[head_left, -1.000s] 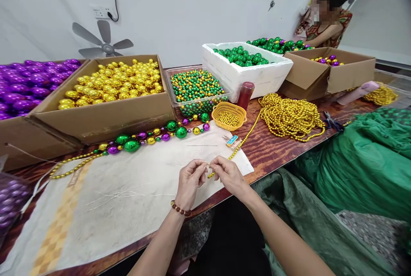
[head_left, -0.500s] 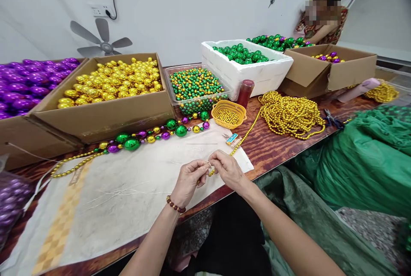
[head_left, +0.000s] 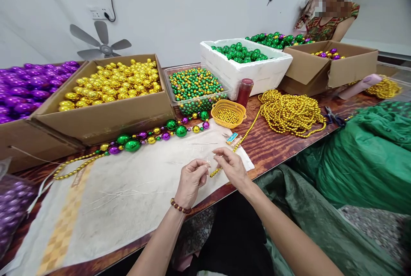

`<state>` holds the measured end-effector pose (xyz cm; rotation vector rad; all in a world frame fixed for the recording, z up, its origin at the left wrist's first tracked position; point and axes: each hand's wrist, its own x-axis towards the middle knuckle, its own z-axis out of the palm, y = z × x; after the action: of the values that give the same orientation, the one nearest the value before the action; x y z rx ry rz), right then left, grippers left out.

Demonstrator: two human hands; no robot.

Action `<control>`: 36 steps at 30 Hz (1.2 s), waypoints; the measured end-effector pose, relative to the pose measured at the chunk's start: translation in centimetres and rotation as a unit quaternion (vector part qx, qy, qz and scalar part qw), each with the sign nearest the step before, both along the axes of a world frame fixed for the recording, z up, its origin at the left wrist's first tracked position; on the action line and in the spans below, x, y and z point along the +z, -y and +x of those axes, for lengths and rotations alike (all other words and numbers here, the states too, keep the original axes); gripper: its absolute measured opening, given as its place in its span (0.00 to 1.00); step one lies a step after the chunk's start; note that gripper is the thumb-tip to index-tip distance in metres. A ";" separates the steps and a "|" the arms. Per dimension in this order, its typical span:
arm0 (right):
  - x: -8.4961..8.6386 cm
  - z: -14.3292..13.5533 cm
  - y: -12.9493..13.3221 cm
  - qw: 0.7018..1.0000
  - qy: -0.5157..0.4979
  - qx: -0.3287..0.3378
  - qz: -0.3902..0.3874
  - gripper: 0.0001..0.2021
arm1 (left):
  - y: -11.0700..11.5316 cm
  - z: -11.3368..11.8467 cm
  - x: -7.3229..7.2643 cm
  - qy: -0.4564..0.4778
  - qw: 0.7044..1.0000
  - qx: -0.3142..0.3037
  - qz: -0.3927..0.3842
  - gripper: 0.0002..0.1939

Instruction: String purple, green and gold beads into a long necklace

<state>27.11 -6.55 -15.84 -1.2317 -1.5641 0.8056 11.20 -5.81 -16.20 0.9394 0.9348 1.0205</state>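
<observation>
My left hand [head_left: 192, 178], with a brown bead bracelet at the wrist, pinches a thin white thread [head_left: 208, 161] between thumb and forefinger. Just to its right, my right hand [head_left: 231, 168] is closed at the fingertips on the same fine thread. A gold bead strand [head_left: 215, 172] ends between the hands and passes beneath my right hand, toward a heap of gold bead strands [head_left: 290, 113]. Both hands are over a white woven sheet [head_left: 128, 216]. Beyond them lie a needle-like rod [head_left: 202, 143] and a small blue-labelled packet [head_left: 232, 138].
A necklace of green, purple and gold balls [head_left: 131, 144] lies behind the sheet. Further back are a box of gold balls [head_left: 105, 115], a tub of small beads [head_left: 197, 85], a yellow basket [head_left: 228, 113] and a foam box [head_left: 247, 70]. Pliers [head_left: 334, 117] lie right. Another person sits at the back right.
My right fingers have drawn slightly up and away from my left, widening the gap and showing the thread and strand end. The person at the back has become more upright.
</observation>
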 end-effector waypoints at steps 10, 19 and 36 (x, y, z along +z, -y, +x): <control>2.1 -0.9 2.2 0.991 0.127 0.004 0.043 0.12 | 0.5 0.3 -0.1 -0.015 0.999 0.019 0.038 0.09; 1.7 -0.8 1.4 0.982 0.182 -0.034 0.024 0.08 | 0.8 0.3 1.0 -0.169 0.974 -0.007 0.148 0.10; -2.6 -2.2 0.8 0.982 -0.182 0.008 -0.055 0.07 | 0.2 0.9 1.1 -0.044 0.999 -0.007 0.003 0.12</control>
<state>24.90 -7.33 -18.39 -1.0774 -1.2456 1.0743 12.11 -6.00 -15.08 1.0008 0.9983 0.9773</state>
